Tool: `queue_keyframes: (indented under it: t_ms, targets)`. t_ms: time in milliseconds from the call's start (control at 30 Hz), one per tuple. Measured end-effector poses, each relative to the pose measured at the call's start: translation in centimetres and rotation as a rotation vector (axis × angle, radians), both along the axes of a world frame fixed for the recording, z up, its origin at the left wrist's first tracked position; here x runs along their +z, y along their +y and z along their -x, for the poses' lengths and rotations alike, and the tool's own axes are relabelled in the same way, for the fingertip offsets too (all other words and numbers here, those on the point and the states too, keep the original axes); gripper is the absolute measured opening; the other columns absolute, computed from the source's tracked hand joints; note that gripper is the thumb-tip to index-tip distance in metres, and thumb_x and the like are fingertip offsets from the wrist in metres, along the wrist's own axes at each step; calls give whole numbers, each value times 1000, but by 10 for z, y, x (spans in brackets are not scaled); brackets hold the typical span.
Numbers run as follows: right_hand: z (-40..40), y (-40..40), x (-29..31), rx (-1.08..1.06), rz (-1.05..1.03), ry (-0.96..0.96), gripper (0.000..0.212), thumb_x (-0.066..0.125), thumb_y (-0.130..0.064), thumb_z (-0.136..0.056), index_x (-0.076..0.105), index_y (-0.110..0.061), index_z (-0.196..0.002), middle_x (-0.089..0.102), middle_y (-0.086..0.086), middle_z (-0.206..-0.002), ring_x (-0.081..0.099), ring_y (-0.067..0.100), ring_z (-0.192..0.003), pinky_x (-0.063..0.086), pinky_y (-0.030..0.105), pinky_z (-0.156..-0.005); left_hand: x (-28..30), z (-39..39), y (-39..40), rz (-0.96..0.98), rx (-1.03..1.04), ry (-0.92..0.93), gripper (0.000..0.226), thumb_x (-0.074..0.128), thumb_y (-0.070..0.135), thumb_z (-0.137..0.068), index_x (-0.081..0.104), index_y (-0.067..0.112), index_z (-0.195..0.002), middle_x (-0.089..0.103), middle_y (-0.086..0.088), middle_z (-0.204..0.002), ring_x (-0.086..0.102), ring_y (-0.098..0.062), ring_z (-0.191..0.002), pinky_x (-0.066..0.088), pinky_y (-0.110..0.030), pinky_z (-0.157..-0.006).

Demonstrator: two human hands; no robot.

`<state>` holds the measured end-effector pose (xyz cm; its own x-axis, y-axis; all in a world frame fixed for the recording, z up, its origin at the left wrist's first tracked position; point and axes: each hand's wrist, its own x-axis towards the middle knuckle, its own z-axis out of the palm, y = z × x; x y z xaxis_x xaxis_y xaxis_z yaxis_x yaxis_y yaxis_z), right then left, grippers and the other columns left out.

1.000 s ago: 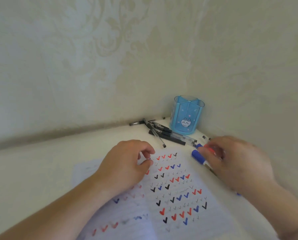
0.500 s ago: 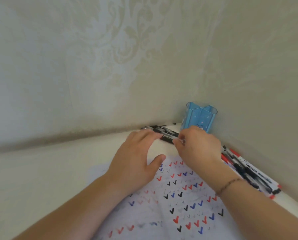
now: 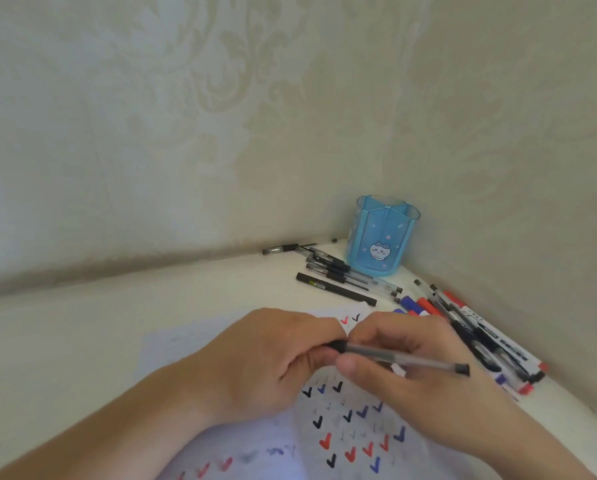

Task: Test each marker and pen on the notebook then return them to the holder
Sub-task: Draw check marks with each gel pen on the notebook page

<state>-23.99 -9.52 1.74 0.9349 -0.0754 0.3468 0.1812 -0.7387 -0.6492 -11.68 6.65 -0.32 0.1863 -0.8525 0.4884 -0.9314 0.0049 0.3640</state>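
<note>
Pale patterned walls meet behind the desk, where both hands hold a thin, light, stiff, smooth pen over the notebook: left hand pinches the cap end at 9 o'clock, right hand grips the middle.

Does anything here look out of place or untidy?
Yes. The blue holder stands upright but looks empty, while pens lie loose beside it and markers are heaped along the right wall. Nothing looks spilled or broken.
</note>
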Motion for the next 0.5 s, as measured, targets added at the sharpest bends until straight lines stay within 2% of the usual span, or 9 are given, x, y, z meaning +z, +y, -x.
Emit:
queue_keyframes:
  t_ms: [67, 200, 300, 400, 500]
  targets:
    - [5, -6, 2, 13, 96, -95, 35, 56, -67, -82, 68, -33, -80, 64, -14, -62, 57, 12, -53, 44, 27, -45, 5, 2, 1, -22, -53, 67, 20, 41, 40, -101, 56, 30, -94, 49, 20, -66, 44, 5, -59, 31, -12, -55]
    - [9, -9, 2, 182, 57, -89, 23, 54, -54, -89, 60, -38, -74, 56, -15, -58, 47, 1, -50, 34, 13, -47, 6, 7, -1, -73, -126, 140, 16, 44, 39, -100, 55, 30, -93, 42, 23, -59, 41, 4, -55, 26, -9, -54]
    - [10, -15, -1, 221, 31, -49, 22, 52, -52, -91, 55, -39, -74, 52, -15, -57, 45, 6, -50, 37, 23, -45, 5, 6, 0, -82, -133, 162, 20, 45, 43, -99, 58, 30, -94, 39, 11, -56, 38, -4, -49, 24, -10, -51]
    - [12, -17, -3, 226, 42, -58, 23, 53, -51, -91, 53, -36, -73, 51, -11, -58, 44, 15, -50, 37, 35, -44, 2, 5, -2, -84, -156, 173, 29, 44, 51, -97, 62, 28, -99, 41, 8, -58, 38, -5, -49, 26, -11, -50]
    - [15, -25, 0, 198, -43, -94, 26, 62, -45, -83, 57, -25, -67, 54, -4, -55, 47, 19, -49, 38, 33, -45, -1, 5, -2, -109, -73, 210, 43, 42, 68, -88, 58, 35, -110, 44, 9, -60, 41, -6, -52, 27, -15, -50]
